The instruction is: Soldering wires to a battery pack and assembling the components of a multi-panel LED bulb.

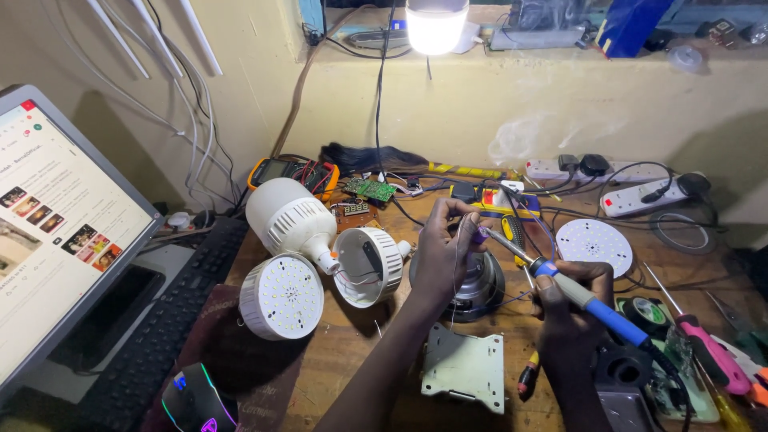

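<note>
Left hand (pixel 442 250): fingers (pixel 462 214) pinched together on a small purple part (pixel 479 236) and a thin wire (pixel 456 268) that hangs down past the palm. The part is held just above a round grey metal housing (pixel 478 282) resting on the worktop (pixel 344 360).

Right hand (pixel 570 308): fingers closed around the blue handle of a soldering iron (pixel 588 300). Iron is tilted, tip up and left, touching or just beside the purple part; contact cannot be confirmed.

Near the hands: a grey metal bracket (pixel 465 366) lies flat in front of the housing. A white round LED board (pixel 594 246) lies right of the iron tip. A pink-handled screwdriver (pixel 704 344) lies at far right.

Left of the housing: an opened white bulb shell (pixel 370 265), a large white bulb body (pixel 290 218), and a white LED disc (pixel 282 296) leaning beside it.

Further out: a keyboard (pixel 164 320), a lit monitor (pixel 56 232) and a mouse (pixel 194 400) at left. Power strips (pixel 640 196) stand along the wall. A lit lamp (pixel 436 24) hangs above.
</note>
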